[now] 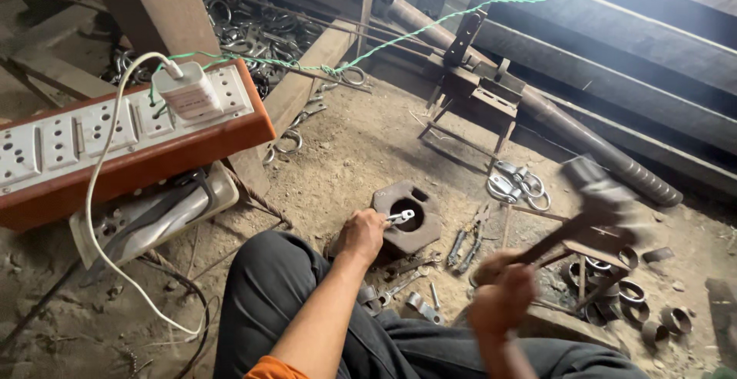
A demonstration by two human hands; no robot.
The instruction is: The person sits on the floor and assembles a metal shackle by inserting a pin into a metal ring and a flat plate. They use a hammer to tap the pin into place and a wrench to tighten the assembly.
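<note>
Bare dirt [353, 156] lies open beyond the block [407, 218]; pliers [468, 245] crowd its right.

— That dark square iron block with the round hole [407, 214] looks like rough cast metal, matt and rust-brown. At its twelve o'clock edge lies a small bright flat steel clamp piece [401, 216], shiny and smooth, pinched by the left hand [361, 235].

— And the blurred dark-headed hammer [595, 199] in the right hand [500, 296]?

— Dull metal head; the handle's material I cannot tell. At the block's four o'clock, the short grey ring-shaped steel offcuts [629, 291] have dull, scaly skins.

— The ground?

— Dusty packed brown earth floor [345, 149], gritty and matt. At ten o'clock, the orange-bodied power strip with a white socket face [115, 137] looks like smooth plastic, slightly glossy, like the white plastic charger plug [186, 91].
</note>
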